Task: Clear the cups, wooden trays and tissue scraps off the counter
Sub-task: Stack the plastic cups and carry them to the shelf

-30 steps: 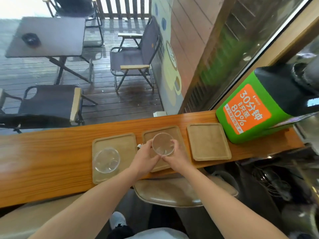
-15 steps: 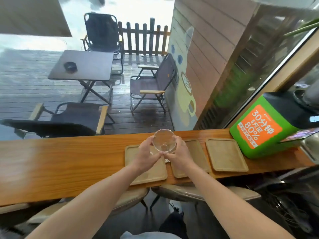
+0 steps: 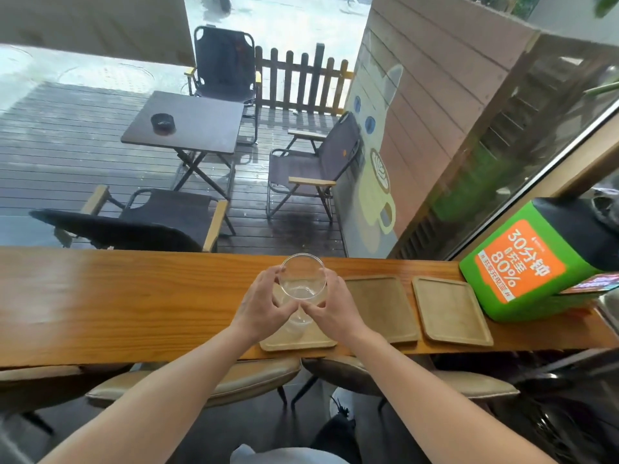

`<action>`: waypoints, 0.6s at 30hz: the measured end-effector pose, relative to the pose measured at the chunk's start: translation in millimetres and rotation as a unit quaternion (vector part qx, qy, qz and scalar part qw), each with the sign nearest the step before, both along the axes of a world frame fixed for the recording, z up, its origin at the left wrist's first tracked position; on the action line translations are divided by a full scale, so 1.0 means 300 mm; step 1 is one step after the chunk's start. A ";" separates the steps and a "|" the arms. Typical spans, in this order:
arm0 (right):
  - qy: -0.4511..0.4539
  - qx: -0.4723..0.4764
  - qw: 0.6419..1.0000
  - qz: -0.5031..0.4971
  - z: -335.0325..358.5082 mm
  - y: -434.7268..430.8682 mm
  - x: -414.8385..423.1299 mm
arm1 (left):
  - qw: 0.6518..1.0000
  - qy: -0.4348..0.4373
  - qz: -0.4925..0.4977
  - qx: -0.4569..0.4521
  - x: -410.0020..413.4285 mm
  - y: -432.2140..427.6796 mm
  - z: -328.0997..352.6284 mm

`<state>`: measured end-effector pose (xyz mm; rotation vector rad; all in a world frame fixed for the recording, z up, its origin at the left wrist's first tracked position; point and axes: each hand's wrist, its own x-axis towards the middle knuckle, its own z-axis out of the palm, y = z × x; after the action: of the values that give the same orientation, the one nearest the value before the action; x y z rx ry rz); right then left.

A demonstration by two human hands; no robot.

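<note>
My left hand [image 3: 264,303] and my right hand [image 3: 335,306] both grip a clear plastic cup [image 3: 303,276] from either side, held upright over the left wooden tray [image 3: 298,342]. Below the cup, between my hands, a second clear cup [image 3: 294,324] shows faintly on that tray; I cannot tell whether the two are nested. A middle wooden tray [image 3: 378,306] and a right wooden tray [image 3: 450,309] lie bare on the wooden counter [image 3: 117,296]. No tissue scrap is in sight; my hands hide part of the left tray.
A green box with an orange label [image 3: 522,266] stands at the counter's right end, with a phone [image 3: 591,283] beside it. Padded stools [image 3: 234,380] sit under the counter's near edge. Beyond the window are a deck table and chairs.
Both hands carried the cup from over the middle tray to over the left tray, where the other cup stood. The view tilted upward.
</note>
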<state>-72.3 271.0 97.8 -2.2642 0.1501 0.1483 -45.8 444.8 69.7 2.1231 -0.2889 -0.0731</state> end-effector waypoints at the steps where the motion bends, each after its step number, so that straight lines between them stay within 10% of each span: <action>1: 0.002 -0.002 1.000 0.002 -0.005 0.004 -0.004 | 1.000 0.000 0.001 0.002 -0.005 0.006 -0.003; 18: 0.034 0.020 0.999 -0.008 -0.110 -0.022 -0.047 | 0.996 0.067 -0.010 0.055 -0.080 -0.029 -0.073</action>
<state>-86.6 264.4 64.9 -2.2181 0.1991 0.2181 -69.8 436.2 47.9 2.2136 -0.2301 -0.2476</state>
